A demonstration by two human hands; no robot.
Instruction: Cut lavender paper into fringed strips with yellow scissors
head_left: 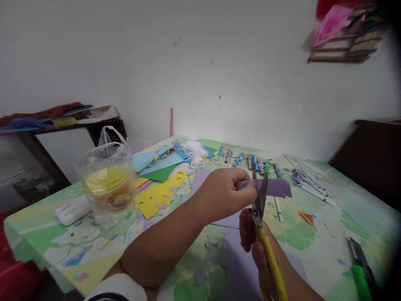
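My left hand point(224, 193) pinches the left end of a purple paper strip point(278, 187), which has small cuts along the lower edge of its right end. My right hand point(262, 255) grips a pair of scissors point(258, 212) with a yellow handle and a red one, partly hidden by my fingers. Their blades point up, slightly apart, and cross the strip just right of my left fingertips. Larger purple paper sheets point(238, 267) lie on the table below both hands.
A clear plastic bag holding a yellow-lidded tub point(109, 184) stands at left. Coloured paper sheets point(161, 192) and white shredded strands point(194, 152) lie behind. Curled paper pieces point(255, 162) and white sticks point(315, 194) sit at back right; a green-handled cutter point(360, 267) is front right.
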